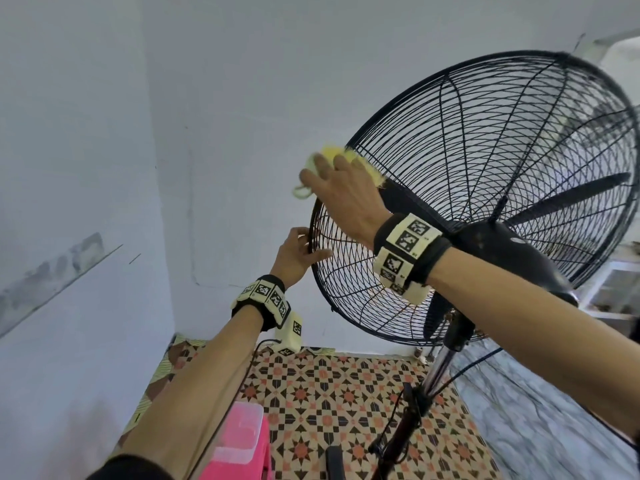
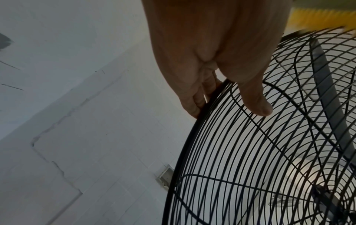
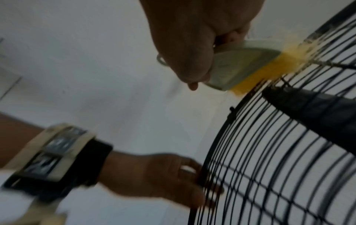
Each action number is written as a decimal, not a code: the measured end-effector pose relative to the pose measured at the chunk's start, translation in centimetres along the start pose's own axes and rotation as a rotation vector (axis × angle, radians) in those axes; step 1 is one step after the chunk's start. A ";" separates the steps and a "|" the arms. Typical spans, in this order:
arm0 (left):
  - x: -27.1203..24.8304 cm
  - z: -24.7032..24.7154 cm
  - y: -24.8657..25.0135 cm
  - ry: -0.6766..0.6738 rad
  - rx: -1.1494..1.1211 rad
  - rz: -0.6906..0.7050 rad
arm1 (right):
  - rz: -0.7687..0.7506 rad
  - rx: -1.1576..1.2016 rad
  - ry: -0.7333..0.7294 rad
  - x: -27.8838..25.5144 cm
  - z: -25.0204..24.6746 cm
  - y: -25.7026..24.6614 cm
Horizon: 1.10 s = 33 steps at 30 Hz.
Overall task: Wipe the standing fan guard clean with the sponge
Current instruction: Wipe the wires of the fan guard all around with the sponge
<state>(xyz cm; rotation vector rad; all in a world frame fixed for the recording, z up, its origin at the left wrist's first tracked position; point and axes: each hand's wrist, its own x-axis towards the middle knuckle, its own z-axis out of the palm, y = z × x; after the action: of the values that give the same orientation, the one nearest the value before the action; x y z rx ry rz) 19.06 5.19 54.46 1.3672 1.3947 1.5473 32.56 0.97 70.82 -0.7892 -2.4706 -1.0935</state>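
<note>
A black standing fan [image 1: 485,216] fills the room corner, its wire guard [image 1: 450,140] tilted toward white walls above a patterned floor [image 1: 346,393], with a pink box [image 1: 239,441] at 6 o'clock. The left hand [image 1: 294,254] grasps the guard's rim at about 9 o'clock, fingers hooked over the edge and thumb laid on the wires, apparently steadying the fan. The right hand [image 1: 343,188] clutches the yellow sponge [image 1: 346,157] and presses it against the rim at about 10 o'clock; its fuzzy face blurs across the wires in the right wrist view. Wiping looks to be under way on the upper-left rim. How clean the wires are cannot be told, and most of the guard, from 12 round to 6 o'clock, appears left to wipe.
</note>
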 end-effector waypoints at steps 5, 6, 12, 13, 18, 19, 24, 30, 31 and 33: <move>-0.3 -0.6 0.5 -0.056 0.009 0.153 | -0.315 0.242 -0.220 -3.9 2.5 -0.9; -0.3 -1.1 0.5 -0.077 -0.026 0.150 | -0.278 0.300 -0.141 -4.2 2.5 -0.6; 1.1 -2.2 3.1 -0.042 -0.155 0.145 | 0.057 0.273 0.333 -5.9 2.4 2.2; 1.6 -2.0 3.9 -0.027 -0.159 0.196 | 0.005 0.290 0.249 -6.5 3.2 1.8; 3.7 -1.7 6.0 0.053 -0.059 0.256 | -0.155 0.468 0.015 -8.9 5.7 0.4; 4.2 -1.9 6.0 0.062 -0.059 0.254 | -0.127 0.478 0.168 -8.7 5.1 0.7; 4.1 -2.2 7.3 0.112 -0.152 0.122 | 0.050 0.228 0.287 -7.5 3.8 1.8; 3.7 -3.2 8.0 0.082 -0.087 0.062 | -0.185 0.212 -0.220 -8.6 3.8 -2.2; 3.7 -3.5 8.1 0.077 -0.074 0.056 | -0.143 0.207 -0.123 -8.1 3.0 -1.8; 3.4 -3.7 8.3 0.064 -0.083 0.054 | -0.018 0.184 0.042 -7.0 1.8 -0.2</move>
<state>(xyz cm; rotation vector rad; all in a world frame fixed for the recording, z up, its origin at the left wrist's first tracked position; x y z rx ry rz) 16.13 5.34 63.68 1.3261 1.3258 1.6788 37.89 -0.31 66.07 -0.6829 -2.5033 -0.8635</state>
